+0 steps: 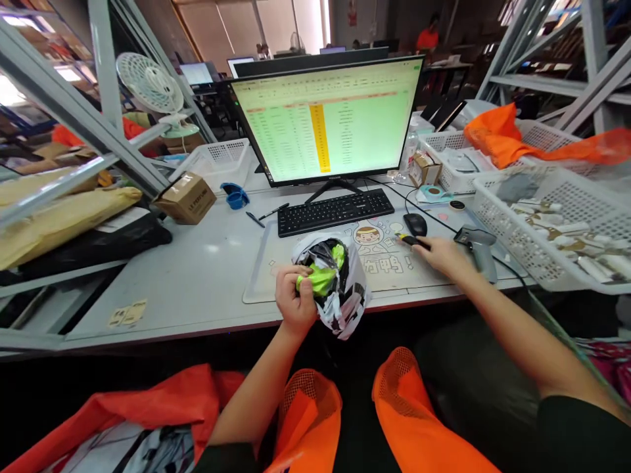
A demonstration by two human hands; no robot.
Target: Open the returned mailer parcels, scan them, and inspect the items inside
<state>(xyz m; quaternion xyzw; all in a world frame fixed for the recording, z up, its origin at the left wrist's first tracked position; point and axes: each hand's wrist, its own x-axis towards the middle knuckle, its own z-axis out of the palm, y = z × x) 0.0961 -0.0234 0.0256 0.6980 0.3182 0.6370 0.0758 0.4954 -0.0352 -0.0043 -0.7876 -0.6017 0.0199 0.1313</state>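
My left hand (294,299) grips a bright green item (320,277) that sticks out of a black-and-white plastic bag (340,289) at the desk's front edge. My right hand (441,253) reaches out over the desk mat (384,263) and closes on a small black-and-yellow tool (411,240), just in front of the black mouse (415,223). A grey barcode scanner (476,246) lies right of that hand. The black keyboard (335,210) and the monitor (328,118) with a green spreadsheet stand behind.
White baskets (552,223) with small packed items fill the right side; orange bags (497,135) lie on the far one. At the left are a cardboard box (187,197), a blue tape dispenser (235,196), a pen (273,211), yellow parcels (64,213) and a fan (150,85). Orange sacks (315,414) sit below the desk.
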